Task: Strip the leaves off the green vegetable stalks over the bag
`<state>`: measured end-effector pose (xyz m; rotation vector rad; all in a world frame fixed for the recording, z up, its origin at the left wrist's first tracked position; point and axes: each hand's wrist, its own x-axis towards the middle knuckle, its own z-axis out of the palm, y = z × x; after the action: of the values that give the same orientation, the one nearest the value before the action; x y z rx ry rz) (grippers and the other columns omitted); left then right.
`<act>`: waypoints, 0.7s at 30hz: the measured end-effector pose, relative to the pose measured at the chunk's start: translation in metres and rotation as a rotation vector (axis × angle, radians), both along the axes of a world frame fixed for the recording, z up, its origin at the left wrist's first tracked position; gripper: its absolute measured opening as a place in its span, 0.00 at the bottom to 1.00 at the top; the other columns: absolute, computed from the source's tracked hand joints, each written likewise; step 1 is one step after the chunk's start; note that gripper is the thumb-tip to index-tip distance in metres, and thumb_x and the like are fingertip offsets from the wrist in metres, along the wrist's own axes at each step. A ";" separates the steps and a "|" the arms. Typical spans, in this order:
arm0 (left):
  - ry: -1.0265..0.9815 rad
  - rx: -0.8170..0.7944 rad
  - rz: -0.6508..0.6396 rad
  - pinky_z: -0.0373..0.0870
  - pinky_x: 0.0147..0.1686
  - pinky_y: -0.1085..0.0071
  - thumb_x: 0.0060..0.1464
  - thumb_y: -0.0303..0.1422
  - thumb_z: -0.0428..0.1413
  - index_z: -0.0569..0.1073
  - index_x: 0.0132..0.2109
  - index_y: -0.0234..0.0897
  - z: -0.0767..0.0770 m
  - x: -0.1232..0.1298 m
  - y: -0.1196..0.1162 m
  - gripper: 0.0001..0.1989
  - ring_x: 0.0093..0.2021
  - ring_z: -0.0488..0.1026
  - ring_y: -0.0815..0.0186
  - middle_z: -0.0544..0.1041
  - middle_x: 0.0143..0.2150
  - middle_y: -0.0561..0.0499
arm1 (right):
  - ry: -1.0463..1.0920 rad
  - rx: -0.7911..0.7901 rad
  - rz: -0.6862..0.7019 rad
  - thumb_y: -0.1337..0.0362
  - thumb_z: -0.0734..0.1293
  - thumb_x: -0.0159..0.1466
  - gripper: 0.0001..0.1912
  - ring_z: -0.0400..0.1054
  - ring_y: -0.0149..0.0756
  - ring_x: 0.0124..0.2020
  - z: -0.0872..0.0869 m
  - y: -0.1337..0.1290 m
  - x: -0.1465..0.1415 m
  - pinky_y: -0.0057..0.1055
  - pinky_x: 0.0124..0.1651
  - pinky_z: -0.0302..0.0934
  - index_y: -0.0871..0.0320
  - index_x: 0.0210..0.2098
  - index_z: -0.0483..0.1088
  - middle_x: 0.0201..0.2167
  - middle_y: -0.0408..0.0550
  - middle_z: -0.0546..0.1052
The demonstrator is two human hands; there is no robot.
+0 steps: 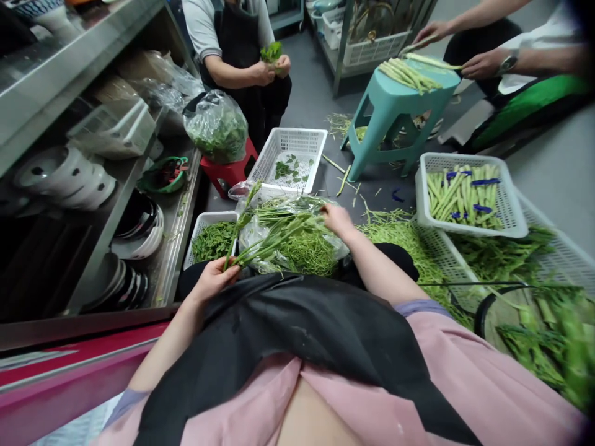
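Note:
My left hand [214,277] is closed on the stems of several long green stalks [274,238], which fan out up and to the right. My right hand [335,220] is at the far side of the pile, its fingers closed near the tips of some greens; what they pinch is too small to make out. Below and between the hands, a clear plastic bag [253,232] lies open with a heap of thin green stems [309,253]. Just left of it, a small white basket [189,255] holds short green leaves.
A white basket [317,155] with a few leaves stands ahead, beside a red stool [224,176] bearing bagged greens [218,130]. Two people handle vegetables, one near a teal stool [395,114]. Metal shelves [174,248] line the left; bundled stalks fill a basket [515,214] at right.

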<state>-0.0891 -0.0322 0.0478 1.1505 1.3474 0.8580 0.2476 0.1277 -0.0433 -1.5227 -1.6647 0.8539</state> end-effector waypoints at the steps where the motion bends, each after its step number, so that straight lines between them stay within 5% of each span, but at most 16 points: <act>1: 0.019 0.009 0.001 0.52 0.17 0.78 0.46 0.39 0.66 0.72 0.29 0.33 0.001 0.001 0.001 0.14 0.17 0.60 0.74 0.67 0.17 0.56 | 0.008 0.033 -0.063 0.69 0.63 0.59 0.07 0.70 0.34 0.29 0.010 0.001 0.003 0.34 0.40 0.66 0.56 0.33 0.73 0.27 0.47 0.78; 4: 0.040 0.015 -0.003 0.56 0.19 0.77 0.43 0.37 0.67 0.75 0.33 0.33 0.002 0.005 0.006 0.13 0.18 0.63 0.72 0.69 0.17 0.55 | 0.082 0.165 -0.055 0.68 0.60 0.62 0.11 0.71 0.34 0.31 0.051 -0.003 0.013 0.34 0.40 0.65 0.58 0.38 0.74 0.30 0.48 0.78; 7: 0.056 0.015 -0.015 0.56 0.19 0.77 0.41 0.36 0.68 0.76 0.35 0.33 0.001 0.007 0.010 0.15 0.18 0.63 0.72 0.69 0.17 0.56 | 0.044 0.317 0.176 0.64 0.62 0.63 0.10 0.71 0.36 0.36 0.091 -0.022 0.011 0.37 0.43 0.64 0.56 0.39 0.75 0.34 0.48 0.79; 10: 0.064 0.009 -0.027 0.54 0.18 0.77 0.41 0.37 0.67 0.75 0.35 0.33 -0.001 0.010 0.013 0.16 0.17 0.62 0.72 0.70 0.16 0.55 | -0.112 0.483 0.439 0.62 0.63 0.64 0.09 0.69 0.40 0.42 0.110 -0.041 -0.001 0.42 0.50 0.61 0.53 0.39 0.76 0.38 0.48 0.79; 14: 0.037 -0.026 -0.042 0.51 0.16 0.77 0.43 0.40 0.66 0.72 0.34 0.33 0.001 0.014 0.018 0.17 0.15 0.60 0.73 0.68 0.15 0.56 | -0.371 0.594 0.693 0.61 0.62 0.66 0.12 0.68 0.43 0.43 0.097 -0.047 -0.015 0.42 0.48 0.60 0.56 0.42 0.76 0.40 0.52 0.78; 21: 0.081 -0.091 -0.127 0.45 0.14 0.77 0.48 0.47 0.61 0.66 0.32 0.35 0.008 0.019 0.033 0.19 0.13 0.54 0.77 0.69 0.18 0.56 | -0.583 0.636 0.705 0.63 0.57 0.68 0.14 0.66 0.41 0.40 0.069 -0.035 -0.020 0.36 0.42 0.59 0.61 0.40 0.73 0.38 0.56 0.76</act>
<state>-0.0702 0.0010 0.0560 1.1968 1.3502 0.6587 0.2276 0.0930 0.0253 -0.7548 -2.6477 0.1182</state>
